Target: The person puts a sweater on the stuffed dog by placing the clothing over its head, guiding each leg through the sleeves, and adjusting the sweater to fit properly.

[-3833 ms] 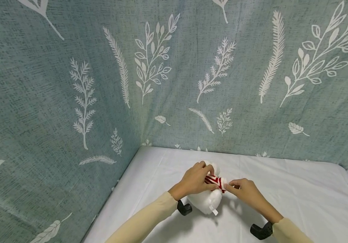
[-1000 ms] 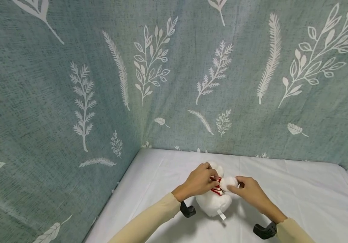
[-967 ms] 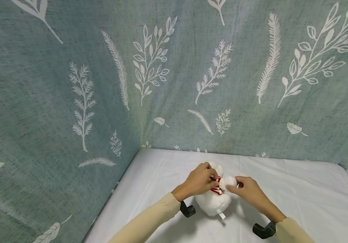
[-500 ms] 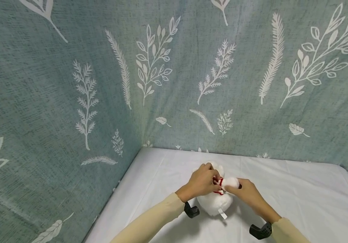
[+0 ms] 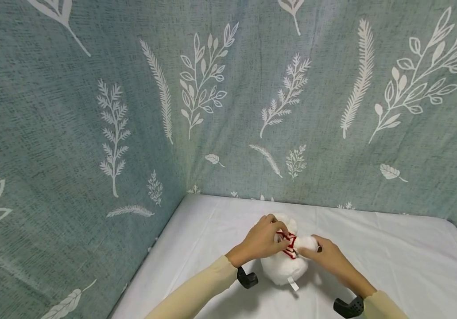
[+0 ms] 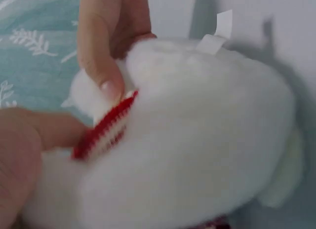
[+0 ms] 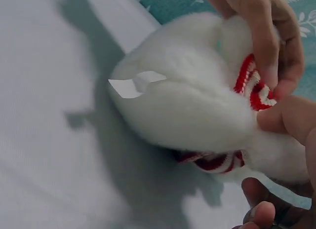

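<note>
A white plush toy (image 5: 283, 271) lies on the white-covered surface, with a red-and-white striped knit garment (image 5: 291, 253) on it. My left hand (image 5: 261, 239) pinches the knit between thumb and fingers; in the right wrist view the left hand (image 7: 269, 39) has the striped edge at its fingertips. My right hand (image 5: 334, 259) grips a rounded white limb (image 5: 306, 243) that sticks out of the knit to the right. In the right wrist view, the right thumb lies over this limb (image 7: 279, 152) and the fingers are below it. The toy's far end is partly hidden behind my left hand.
A white tag (image 5: 293, 283) hangs from the toy's near end. Black devices (image 5: 247, 278) sit at both wrists. The white cloth (image 5: 392, 257) spreads around the toy, bounded behind and at left by a green leaf-patterned curtain (image 5: 228, 110).
Earlier the right hand pinched near the striped knit's end. Now it grips the white limb, which shows outside the knit, and has shifted slightly right. The left hand stays on the knit.
</note>
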Motion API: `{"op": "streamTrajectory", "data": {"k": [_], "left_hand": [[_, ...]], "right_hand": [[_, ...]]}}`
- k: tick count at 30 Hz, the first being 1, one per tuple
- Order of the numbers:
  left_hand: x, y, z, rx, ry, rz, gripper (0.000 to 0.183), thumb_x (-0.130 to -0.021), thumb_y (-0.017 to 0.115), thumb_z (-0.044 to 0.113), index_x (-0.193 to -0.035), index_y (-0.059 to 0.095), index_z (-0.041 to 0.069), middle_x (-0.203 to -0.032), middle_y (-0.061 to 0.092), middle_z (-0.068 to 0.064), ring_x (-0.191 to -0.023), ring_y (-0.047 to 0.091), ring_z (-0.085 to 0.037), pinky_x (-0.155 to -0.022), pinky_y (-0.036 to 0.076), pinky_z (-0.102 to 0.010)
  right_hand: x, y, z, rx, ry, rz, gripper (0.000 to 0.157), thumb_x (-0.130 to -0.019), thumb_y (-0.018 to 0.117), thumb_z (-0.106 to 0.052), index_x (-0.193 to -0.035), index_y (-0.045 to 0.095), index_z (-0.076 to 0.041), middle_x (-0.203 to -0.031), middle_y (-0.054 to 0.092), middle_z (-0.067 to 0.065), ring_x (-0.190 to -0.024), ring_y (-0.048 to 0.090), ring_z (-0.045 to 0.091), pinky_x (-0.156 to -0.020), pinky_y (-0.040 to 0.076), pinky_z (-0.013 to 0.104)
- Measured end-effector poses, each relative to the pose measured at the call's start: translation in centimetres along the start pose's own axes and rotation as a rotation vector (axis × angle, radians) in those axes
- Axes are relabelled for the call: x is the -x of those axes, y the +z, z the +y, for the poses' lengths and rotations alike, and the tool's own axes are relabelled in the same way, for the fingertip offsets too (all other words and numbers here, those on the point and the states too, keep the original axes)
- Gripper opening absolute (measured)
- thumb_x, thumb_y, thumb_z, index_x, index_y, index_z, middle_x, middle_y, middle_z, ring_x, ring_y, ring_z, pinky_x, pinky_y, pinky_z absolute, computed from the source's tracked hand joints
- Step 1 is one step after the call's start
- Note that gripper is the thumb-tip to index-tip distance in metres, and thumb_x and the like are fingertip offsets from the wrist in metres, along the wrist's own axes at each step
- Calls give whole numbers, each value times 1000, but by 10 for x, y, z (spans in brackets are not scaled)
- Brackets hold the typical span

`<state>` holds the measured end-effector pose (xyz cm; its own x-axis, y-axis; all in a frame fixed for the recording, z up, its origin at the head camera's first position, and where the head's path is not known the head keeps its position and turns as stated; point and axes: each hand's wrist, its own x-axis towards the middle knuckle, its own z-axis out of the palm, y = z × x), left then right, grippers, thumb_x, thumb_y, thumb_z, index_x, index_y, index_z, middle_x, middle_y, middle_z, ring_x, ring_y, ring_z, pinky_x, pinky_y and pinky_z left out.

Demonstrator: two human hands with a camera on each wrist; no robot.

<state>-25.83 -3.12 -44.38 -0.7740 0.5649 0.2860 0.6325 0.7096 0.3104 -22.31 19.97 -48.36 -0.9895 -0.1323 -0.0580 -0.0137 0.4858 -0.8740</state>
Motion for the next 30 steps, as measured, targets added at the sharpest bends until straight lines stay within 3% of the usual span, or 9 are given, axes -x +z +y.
{"op": "streamTrajectory", "data": {"k": [7, 12, 17, 23, 25, 30], "left_hand": [[14, 1, -2, 65, 0, 13, 49, -79, 85, 46, -117, 64, 22, -109, 51, 1, -96, 46, -11, -70, 43, -22], [19, 1, -1, 48, -15, 9, 54, -80, 84, 53, -115, 62, 18, -98, 50, 5, -84, 44, -7, -68, 40, -20], [17, 4, 0, 69, -33, -30, 59, -82, 79, 62, -113, 63, 15, -97, 56, 5, -83, 47, -6, -71, 41, -20], [13, 8, 3, 92, -40, -58, 57, -85, 76, 63, -110, 67, 13, -97, 60, 5, -86, 49, -5, -75, 43, -19], [12, 9, 4, 100, -43, -65, 57, -85, 76, 62, -111, 67, 12, -98, 60, 5, -87, 50, -5, -76, 43, -19], [9, 12, 4, 157, -31, -86, 55, -88, 76, 58, -112, 68, 10, -95, 59, 6, -89, 51, -5, -77, 44, -18]], "right_hand": [[8, -15, 7, 68, 18, -61, 46, -94, 74, -45, -120, 66, -8, -111, 69, 2, -100, 61, 17, -80, 49, 37], [10, -22, 16, 69, 12, -111, 38, -96, 73, -40, -114, 66, -8, -105, 66, 3, -94, 57, 18, -77, 47, 37], [14, -27, 23, 115, 13, -139, 25, -95, 74, -32, -105, 66, -10, -97, 63, 2, -89, 53, 19, -76, 44, 38], [18, -36, 26, 170, 6, -190, 30, -93, 76, -36, -108, 68, -12, -104, 65, 3, -94, 56, 20, -77, 46, 39], [18, -38, 25, 186, -23, -173, 33, -92, 77, -39, -109, 68, -12, -105, 65, 3, -94, 56, 20, -75, 46, 39], [15, -43, 18, 197, -129, -18, 39, -89, 80, -44, -112, 69, -15, -99, 63, 2, -84, 55, 19, -67, 46, 34]]}}
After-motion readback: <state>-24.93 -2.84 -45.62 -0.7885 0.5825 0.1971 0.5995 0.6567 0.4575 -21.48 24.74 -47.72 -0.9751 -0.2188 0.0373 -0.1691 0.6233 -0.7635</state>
